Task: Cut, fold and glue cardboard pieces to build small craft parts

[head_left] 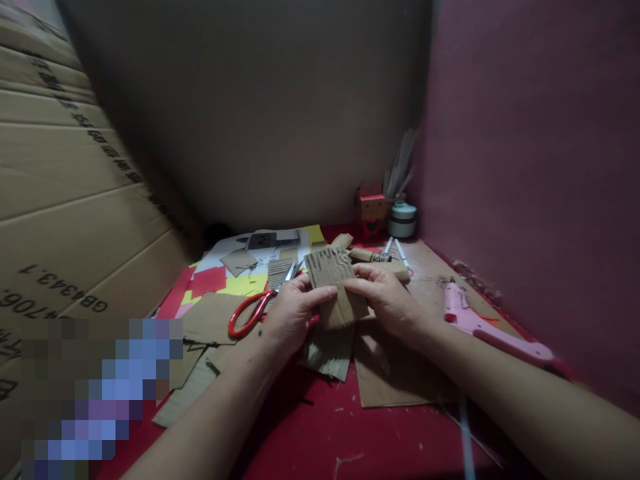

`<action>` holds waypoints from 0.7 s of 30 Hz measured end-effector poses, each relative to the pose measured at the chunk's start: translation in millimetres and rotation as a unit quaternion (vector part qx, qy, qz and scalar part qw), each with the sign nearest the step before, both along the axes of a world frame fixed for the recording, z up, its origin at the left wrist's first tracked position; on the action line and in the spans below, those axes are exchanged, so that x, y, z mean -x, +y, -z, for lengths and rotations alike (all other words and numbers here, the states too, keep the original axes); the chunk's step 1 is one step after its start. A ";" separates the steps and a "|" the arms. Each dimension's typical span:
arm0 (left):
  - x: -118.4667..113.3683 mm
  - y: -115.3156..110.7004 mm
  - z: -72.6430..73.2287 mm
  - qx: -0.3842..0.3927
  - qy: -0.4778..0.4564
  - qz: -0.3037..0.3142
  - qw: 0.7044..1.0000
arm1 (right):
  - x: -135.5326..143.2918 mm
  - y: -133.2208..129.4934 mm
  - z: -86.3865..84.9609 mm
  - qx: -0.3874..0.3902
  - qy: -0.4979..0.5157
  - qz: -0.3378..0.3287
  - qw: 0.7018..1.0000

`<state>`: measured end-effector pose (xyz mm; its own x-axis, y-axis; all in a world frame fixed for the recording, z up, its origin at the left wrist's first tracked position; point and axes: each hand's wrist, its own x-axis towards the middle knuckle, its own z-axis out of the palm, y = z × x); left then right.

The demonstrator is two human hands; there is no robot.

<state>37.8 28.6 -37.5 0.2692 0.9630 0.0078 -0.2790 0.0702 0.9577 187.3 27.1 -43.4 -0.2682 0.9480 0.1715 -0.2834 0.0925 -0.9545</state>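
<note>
While fingers (pixel 325 294) pinch cardboard (pixel 332 270), its length points forward.

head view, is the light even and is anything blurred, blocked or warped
Head view: dim and uneven, the back wall in shadow; head view: coarse pixel blocks cover the lower left; head view: the carton at left looks stretched, its upper print smeared.

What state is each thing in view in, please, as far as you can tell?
Cardboard piece: held, ridges exposed near its top
Left hand: gripping the cardboard piece
Right hand: gripping it too
Red-handled scissors: partly hidden by the left hand; open or shut, cannot tell
Pink glue gun: lying down; on or off, cannot tell
Teal jar: upright
Red box: upright
Brown cardboard sheet: lying on the red tabletop
</note>
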 end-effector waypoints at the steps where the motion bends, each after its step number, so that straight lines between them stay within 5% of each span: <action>1: -1.0 -0.2 0.2 0.005 -0.001 -0.007 1.000 | 0.4 0.1 1.0 0.001 0.001 0.006 1.000; 21: -13.4 -0.3 1.0 0.080 -0.072 -0.050 0.993 | 7.3 -2.4 2.5 -0.029 0.001 0.013 1.000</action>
